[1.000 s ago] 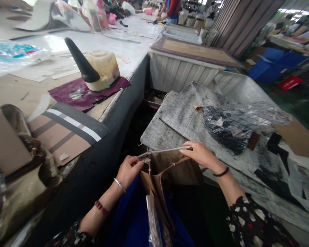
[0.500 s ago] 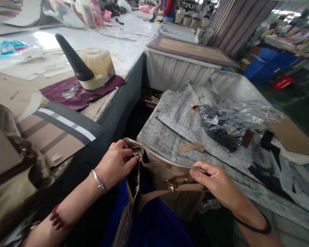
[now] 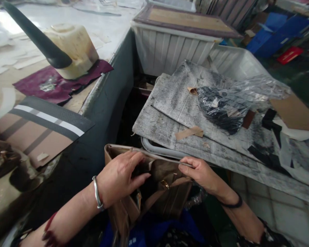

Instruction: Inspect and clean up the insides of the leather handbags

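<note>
Your right hand (image 3: 203,176) has thumb and index pressed together, pinching the rim (image 3: 164,159) of a brown bag (image 3: 175,199). Your left hand (image 3: 121,178) is by the same rim: fingers bent at its far edge, thumb apart from the index and pointing into the mouth. Fingertips partly hidden, so can't tell whether you're gripping with it.

Bag: soft, smooth, brown to tan, folded edge along the top, dark inside. Brown strap (image 3: 154,199) running across, small gold clasp (image 3: 165,184) near it. Left side panels bunched and creased, lower part in shadow.

Position: bag sits below and between your hands, mouth up. Your right pinch is toward the right end of the visible rim; your left hand covers part of the left side, and the left corner pokes out past your knuckles. Strap and clasp hang lower, between your two thumbs, touching neither.

Further out: blue cloth (image 3: 141,233) under the bag, at your lap. Gray sheets (image 3: 167,123) just beyond the rim, with a tan strip (image 3: 189,133) and a clear plastic bag of dark pieces (image 3: 221,106) on top. Table on your left holds a striped panel (image 3: 41,127) and a yellowed container (image 3: 77,51) on maroon material (image 3: 41,85).
</note>
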### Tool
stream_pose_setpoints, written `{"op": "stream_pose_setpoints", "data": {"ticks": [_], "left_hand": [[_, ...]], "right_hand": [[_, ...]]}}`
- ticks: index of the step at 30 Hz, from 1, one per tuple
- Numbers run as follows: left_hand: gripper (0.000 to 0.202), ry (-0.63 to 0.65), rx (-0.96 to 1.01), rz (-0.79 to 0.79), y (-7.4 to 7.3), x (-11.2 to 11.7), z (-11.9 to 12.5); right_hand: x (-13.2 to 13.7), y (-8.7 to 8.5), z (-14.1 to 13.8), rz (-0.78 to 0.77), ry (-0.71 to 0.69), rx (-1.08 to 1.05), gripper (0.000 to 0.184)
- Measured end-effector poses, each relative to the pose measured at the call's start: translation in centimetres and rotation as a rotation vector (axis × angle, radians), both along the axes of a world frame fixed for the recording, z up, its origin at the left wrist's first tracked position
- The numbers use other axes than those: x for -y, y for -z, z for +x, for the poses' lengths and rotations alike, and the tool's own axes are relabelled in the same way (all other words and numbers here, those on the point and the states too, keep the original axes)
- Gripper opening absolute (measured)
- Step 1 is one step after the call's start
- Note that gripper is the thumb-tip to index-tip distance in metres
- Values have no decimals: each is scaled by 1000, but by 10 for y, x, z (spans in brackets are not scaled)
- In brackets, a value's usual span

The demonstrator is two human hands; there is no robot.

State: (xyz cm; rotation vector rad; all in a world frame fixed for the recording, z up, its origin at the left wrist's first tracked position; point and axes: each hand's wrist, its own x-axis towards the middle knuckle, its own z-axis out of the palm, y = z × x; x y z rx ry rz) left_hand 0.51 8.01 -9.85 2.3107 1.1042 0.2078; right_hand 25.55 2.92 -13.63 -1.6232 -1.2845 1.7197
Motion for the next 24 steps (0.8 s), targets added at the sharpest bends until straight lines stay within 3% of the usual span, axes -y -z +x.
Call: {"op": "stream_pose_setpoints", "data": {"ticks": [3, 7, 13, 20, 24], "left_hand": [[31, 31, -100, -5, 2, -2, 5], [18, 57, -233, 4, 11, -5, 14], [27, 92, -58, 167, 17, -2, 19], [28, 103, -125, 152, 22, -1, 18], [25, 140, 11, 195, 20, 0, 19]], "right_hand": [[0, -5, -1, 7, -9, 37, 30], [0, -10, -4, 22, -32, 102, 25], [2, -9, -4, 98, -120, 159, 21], [2, -7, -5, 109, -178, 213, 20], [3, -5, -5, 56, -173, 149, 19]]}}
